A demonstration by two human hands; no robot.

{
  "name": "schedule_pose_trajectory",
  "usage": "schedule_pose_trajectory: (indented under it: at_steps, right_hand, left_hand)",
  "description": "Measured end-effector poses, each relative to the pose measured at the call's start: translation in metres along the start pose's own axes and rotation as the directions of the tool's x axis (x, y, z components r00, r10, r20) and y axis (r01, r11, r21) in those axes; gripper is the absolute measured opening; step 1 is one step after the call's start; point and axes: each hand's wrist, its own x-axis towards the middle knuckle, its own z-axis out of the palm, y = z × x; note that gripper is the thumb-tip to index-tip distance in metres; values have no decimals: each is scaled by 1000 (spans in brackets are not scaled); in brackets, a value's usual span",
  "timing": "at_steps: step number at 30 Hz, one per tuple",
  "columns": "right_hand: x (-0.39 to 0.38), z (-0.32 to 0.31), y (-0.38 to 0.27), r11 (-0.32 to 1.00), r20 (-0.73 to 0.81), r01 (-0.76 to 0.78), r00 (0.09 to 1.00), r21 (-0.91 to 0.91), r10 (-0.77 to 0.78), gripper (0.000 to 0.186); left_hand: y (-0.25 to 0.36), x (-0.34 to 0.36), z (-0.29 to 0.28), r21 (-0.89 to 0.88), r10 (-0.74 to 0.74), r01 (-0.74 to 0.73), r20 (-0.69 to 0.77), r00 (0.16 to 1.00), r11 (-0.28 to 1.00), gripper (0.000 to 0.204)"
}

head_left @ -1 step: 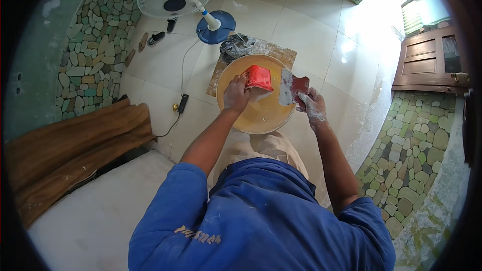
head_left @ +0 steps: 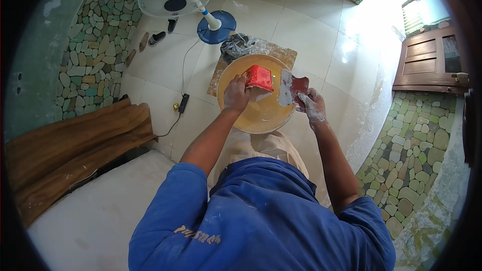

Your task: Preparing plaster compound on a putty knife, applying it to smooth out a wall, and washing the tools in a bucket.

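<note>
Over a round yellow basin [head_left: 266, 121], my left hand [head_left: 236, 94] is wrapped around a small red plastic container [head_left: 260, 76]. The container is tilted, its bottom turned up and its pale-smeared edge toward me. My right hand [head_left: 314, 106], coated with whitish paste, grips a wide dark red putty knife [head_left: 300, 88] at the basin's right rim. Pale paste covers the left part of its blade [head_left: 286, 88]. The blade and the container are apart. A thin pale residue shows inside the basin. My fingertips on the container's far side are partly hidden.
The basin rests on a stained board [head_left: 281, 51] with a crumpled dark plastic bag [head_left: 236, 47]. Beyond stands a fan [head_left: 213, 25]; its cord runs to a black power strip [head_left: 184, 103]. Sandals [head_left: 156, 38] lie far left, a brown sheet [head_left: 80, 145] at left, a wooden door [head_left: 424, 60] at right.
</note>
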Motion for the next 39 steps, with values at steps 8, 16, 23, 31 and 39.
schedule_pose_trajectory:
  at_steps: [8,16,23,31,39]
  right_hand:
    - [-21,12,4,998,-50,-24,998,66,27,13]
    - [-56,28,2,963,-19,136,989,-232,-145,17]
    - [-90,48,-7,733,94,485,858,-477,-505,16]
    - [-80,66,-29,661,155,492,852,-567,-501,16]
    - [-77,81,-46,668,167,492,855,-559,-490,14]
  left_hand:
    - [18,-10,-22,-90,-47,40,-73,996,995,23]
    - [20,-7,-38,-127,-48,35,-103,994,991,25]
    - [33,3,-64,-162,-128,108,-121,984,981,21]
    - [38,14,-85,-284,-121,37,-284,951,958,18]
    - [39,26,-101,-326,-133,6,-367,921,945,16]
